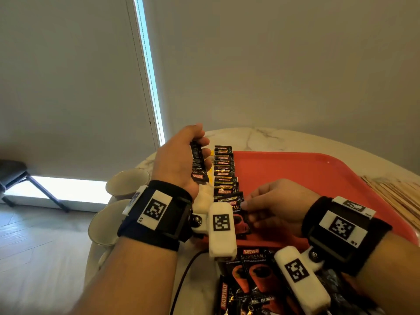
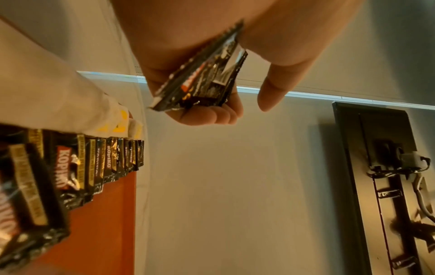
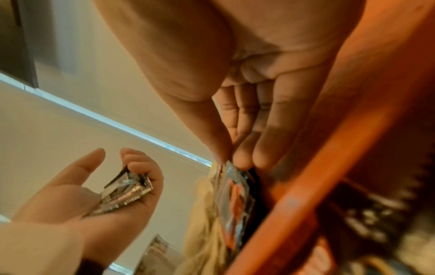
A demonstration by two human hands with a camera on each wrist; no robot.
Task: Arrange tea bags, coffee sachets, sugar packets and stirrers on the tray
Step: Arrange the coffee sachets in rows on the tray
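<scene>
We hold our left hand (image 1: pixel 181 160) raised at the center of the head view, left of the red tray (image 1: pixel 318 178). Its fingers are curled around a small stack of black coffee sachets (image 1: pixel 198 165), and in the left wrist view the same sachets (image 2: pixel 202 78) lie across the palm, the thumb standing free and a little apart from them.

Our right hand (image 1: pixel 275 205) is lower, over the near left part of the tray. In the right wrist view the thumb and the fingertips (image 3: pixel 244 154) are pressed together and pinch the top edge of one Kopiko coffee sachet (image 3: pixel 235 197), which hangs at the inner side of the tray rim.

On the tray, along its left side, a row of Kopiko sachets (image 1: pixel 225 173) lies overlapping, from the far edge toward us. White and yellow packets (image 2: pixel 117 122) lie just beside this row on its left; what they are we cannot tell.

More Kopiko sachets (image 1: pixel 250 273) lie in a loose pile at the bottom of the head view, outside the tray on the marble table (image 1: pixel 261 137). Wooden stirrers (image 1: pixel 395 196) lie at the right edge, beside the tray. Two cups (image 1: pixel 127 183) stand at the left of the table.
</scene>
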